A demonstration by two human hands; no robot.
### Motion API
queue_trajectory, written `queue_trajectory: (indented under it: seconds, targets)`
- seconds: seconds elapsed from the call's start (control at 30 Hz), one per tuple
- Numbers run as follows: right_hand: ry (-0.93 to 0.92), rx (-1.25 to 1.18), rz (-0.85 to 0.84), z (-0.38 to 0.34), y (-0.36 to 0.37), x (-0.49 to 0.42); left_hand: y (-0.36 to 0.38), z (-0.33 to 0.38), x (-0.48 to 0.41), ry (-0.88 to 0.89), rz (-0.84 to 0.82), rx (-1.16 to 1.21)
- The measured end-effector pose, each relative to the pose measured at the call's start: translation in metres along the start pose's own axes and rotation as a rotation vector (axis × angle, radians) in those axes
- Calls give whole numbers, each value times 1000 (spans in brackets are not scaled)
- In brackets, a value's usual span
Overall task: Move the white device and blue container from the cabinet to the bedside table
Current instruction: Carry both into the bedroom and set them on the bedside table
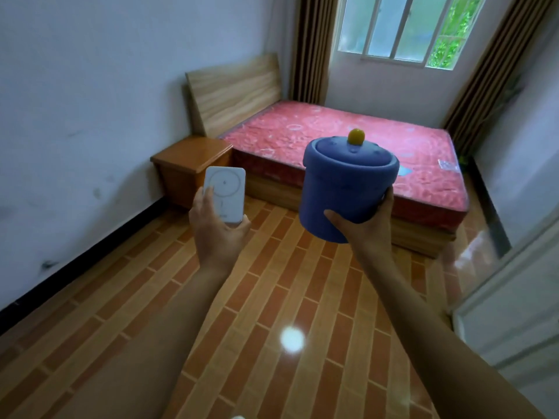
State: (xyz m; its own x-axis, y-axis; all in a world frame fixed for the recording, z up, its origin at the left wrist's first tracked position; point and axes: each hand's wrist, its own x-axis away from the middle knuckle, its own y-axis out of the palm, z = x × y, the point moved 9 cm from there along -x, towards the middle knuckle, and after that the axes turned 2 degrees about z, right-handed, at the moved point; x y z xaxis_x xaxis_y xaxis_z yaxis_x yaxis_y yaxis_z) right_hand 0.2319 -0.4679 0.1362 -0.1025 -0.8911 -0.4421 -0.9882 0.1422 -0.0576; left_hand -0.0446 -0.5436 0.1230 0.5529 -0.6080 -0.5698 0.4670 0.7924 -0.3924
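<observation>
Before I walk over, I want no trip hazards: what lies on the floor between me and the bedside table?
In the head view, only bare tiled floor leads to the bedside table; the left hand holds the white device.

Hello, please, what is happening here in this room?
A person is carrying two things across a bedroom. The left hand holds a white device, and the right hand grips a blue container with its lid on. Both are held in the air above the tiled floor. The bedside table beside the bed is ahead, and neither item is on it yet.
</observation>
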Motion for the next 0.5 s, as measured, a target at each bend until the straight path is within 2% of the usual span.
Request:
queue_trajectory:
  seconds: [0.5]
  targets:
    - [69,-49,-20,71,146,-127,66,-106,-157,-54,-5,6]
